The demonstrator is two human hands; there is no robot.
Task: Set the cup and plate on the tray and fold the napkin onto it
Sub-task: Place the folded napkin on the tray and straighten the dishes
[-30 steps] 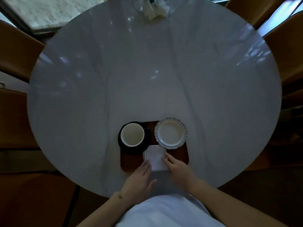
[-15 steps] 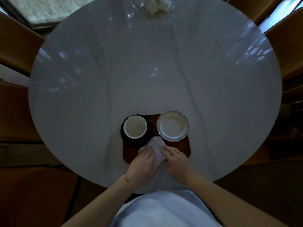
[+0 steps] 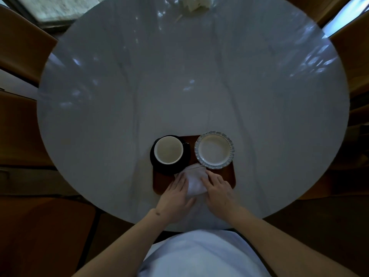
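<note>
Napkin [image 3: 194, 181] work is the step in hand, as I read it: the cup [image 3: 168, 149] on its dark saucer [image 3: 159, 166] and the plate [image 3: 214, 149] both sit on the tray [image 3: 229, 176] already, cup to the left, plate to the right, so only the fold is left.

From where I watch, the napkin lies on the near half of the tray, in the middle, between my two hands. Its far corner reaches up to the gap between saucer and plate and seems to touch the plate's near rim; its near edge sits close to the tray's near edge.

The left hand [image 3: 175, 196] lies flat, fingers [image 3: 180, 179] spread and pressing on the napkin's left side. The right hand [image 3: 219, 190] is likewise open and flat, fingers [image 3: 205, 179] resting on the cloth's right edge. Neither hand pinches or lifts anything that I can make out; both only press down.

Next, I judge, one hand should pin the cloth while the other takes an edge and brings it across, then smooths the crease. Care is needed not to nudge the plate or saucer just beyond the fingertips.
</note>
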